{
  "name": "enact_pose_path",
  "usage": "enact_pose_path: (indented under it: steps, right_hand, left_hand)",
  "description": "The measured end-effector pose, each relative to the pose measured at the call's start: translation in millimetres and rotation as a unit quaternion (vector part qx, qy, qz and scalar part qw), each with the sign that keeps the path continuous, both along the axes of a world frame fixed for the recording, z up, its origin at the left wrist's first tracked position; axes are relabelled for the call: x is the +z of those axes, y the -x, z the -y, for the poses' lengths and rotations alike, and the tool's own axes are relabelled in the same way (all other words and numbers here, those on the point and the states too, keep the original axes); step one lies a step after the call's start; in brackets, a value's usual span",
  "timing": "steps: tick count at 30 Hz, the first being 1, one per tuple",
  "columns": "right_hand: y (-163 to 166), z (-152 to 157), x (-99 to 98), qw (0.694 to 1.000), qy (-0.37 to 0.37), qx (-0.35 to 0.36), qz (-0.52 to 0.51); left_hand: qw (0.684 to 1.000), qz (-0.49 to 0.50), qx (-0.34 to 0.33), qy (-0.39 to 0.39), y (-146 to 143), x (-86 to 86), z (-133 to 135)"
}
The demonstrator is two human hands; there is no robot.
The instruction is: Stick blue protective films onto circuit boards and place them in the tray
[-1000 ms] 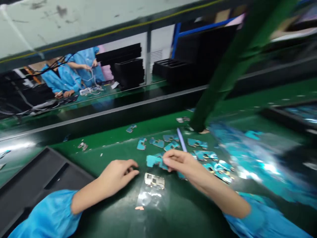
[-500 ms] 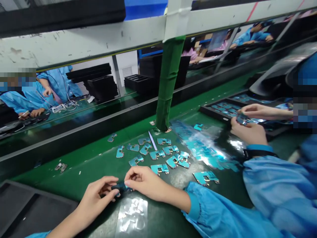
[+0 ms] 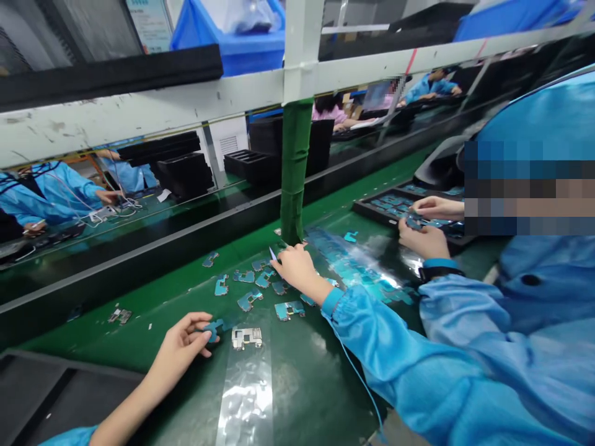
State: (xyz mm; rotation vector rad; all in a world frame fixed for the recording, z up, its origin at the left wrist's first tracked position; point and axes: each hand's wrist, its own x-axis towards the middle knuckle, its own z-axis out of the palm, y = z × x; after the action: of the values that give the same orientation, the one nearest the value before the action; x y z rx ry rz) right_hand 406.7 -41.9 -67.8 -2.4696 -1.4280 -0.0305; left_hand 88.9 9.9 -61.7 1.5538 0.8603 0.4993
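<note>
Silver board [image 3: 246,338] lying on worktop [image 3: 302,368], clear film strip [image 3: 246,399] running on its near side. Left hand [image 3: 183,342] just left of silver board, fingers pinching blue piece [image 3: 214,331]. Right hand [image 3: 296,266] sitting beyond silver board, rightward, fingers at purple stick [image 3: 273,254]; cannot tell whether gripping. Blue-faced boards [image 3: 250,300] lying beyond silver board. To my mind, left should be holding piece lightly by edges, right avoiding neighbouring boards. Poster [image 3: 149,25] showing far beyond silver board, print too small for reading.

Hands [image 3: 183,337] farther apart (right [image 3: 296,269] by stick [image 3: 272,253])
</note>
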Motion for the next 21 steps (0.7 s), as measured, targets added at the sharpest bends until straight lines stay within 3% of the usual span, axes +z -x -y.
enact_pose_path:
  steps: [3, 8, 10, 14, 17, 21]
  right_hand:
    - [3.2, -6.5, -8.5, 0.999, 0.017, 0.008, 0.026]
    - [-0.6, -9.3, -11.2, 0.999, 0.021, -0.006, 0.037]
    - [3.6, -6.9, -9.2, 0.999, 0.015, 0.004, 0.028]
    - [32.4, -1.0, -5.2, 0.992, -0.008, 0.116, -0.053]
    - [67.4, -5.4, -4.5, 0.944, -0.049, 0.236, -0.226]
    - [122.4, -33.1, -5.8, 0.860, -0.033, 0.331, -0.387]
  left_hand:
    - [0.997, -0.007, 0.013, -0.081, 5.8, 6.3, 3.0]
    - [0.967, 0.005, 0.055, -0.248, 21.5, 31.9, 12.7]
    - [0.957, -0.023, 0.007, -0.290, 26.8, 37.2, 21.5]
    - [0.901, -0.110, -0.198, -0.369, 32.9, 27.6, 40.8]
    - [0.865, -0.143, -0.283, -0.388, 36.6, 9.2, 48.5]
    - [0.861, -0.127, -0.306, -0.387, 43.5, -14.4, 51.5]
